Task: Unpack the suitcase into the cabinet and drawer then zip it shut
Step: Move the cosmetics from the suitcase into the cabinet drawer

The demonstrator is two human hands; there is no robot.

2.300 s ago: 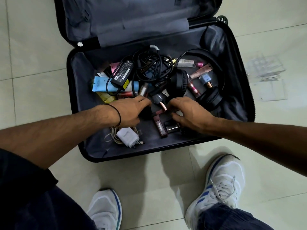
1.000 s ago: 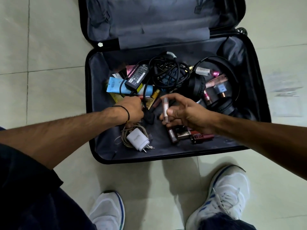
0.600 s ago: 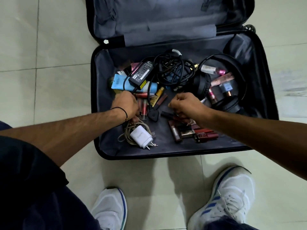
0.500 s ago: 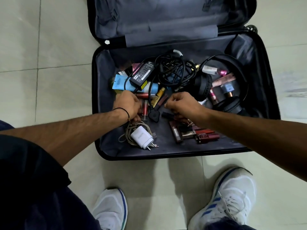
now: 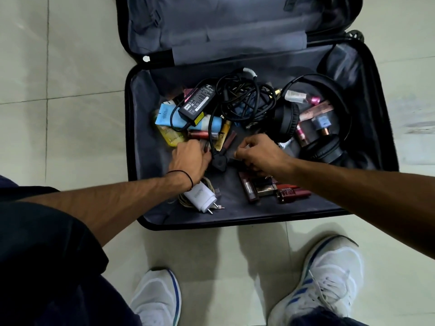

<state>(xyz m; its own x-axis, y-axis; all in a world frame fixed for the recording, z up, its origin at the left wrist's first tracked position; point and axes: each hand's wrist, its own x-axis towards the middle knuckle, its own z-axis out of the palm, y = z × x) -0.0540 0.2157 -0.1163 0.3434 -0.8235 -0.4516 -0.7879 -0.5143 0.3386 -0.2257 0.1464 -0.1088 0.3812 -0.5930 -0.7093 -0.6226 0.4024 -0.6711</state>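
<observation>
- The left hand [image 5: 188, 158], fingers bent, sits just left of the chunky black plug [image 5: 219, 163] inside the open black suitcase [image 5: 148, 142]. I cannot tell if it holds anything.
- The right hand [image 5: 259, 154], fingers bent, sits just right of the plug. I cannot tell what it holds.

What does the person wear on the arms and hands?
Both forearms are bare. The left hand and the right hand carry no gloves. A thin black band circles the left wrist. Dark cloth, probably a short sleeve, covers the upper left arm.

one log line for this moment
phase: unpacking | black hard-shell suitcase: open, contents inside | left hand: curled among small cosmetic tubes, grip unclear | right hand: curled beside black power plug, grip unclear
</observation>
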